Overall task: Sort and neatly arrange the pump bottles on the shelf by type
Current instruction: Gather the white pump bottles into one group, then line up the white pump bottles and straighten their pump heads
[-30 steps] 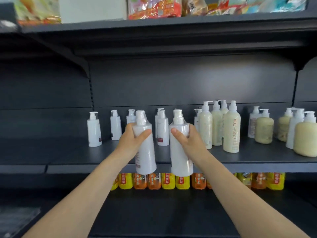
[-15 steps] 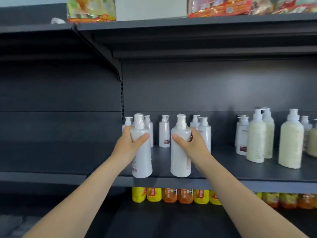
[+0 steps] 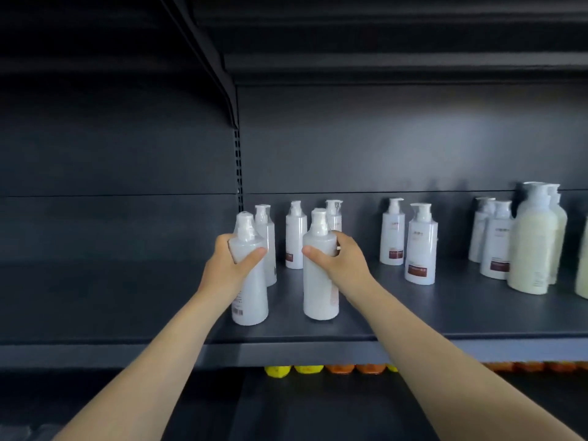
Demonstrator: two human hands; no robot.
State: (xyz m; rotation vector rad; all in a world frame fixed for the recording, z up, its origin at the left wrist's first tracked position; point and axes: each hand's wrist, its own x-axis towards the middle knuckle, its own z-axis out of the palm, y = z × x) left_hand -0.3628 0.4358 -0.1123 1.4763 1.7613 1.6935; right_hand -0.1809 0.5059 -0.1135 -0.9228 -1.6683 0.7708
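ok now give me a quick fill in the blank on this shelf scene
1. The held left bottle and held right bottle are both ____ in colour.
2. The cream bottle stands on the shelf to their ____.
3. Under the shelf, small bottles show in yellow and ____.
Missing words: white; right; orange

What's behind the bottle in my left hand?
Another white pump bottle stands just behind the held bottle. Its left side is covered by that bottle and the left hand.
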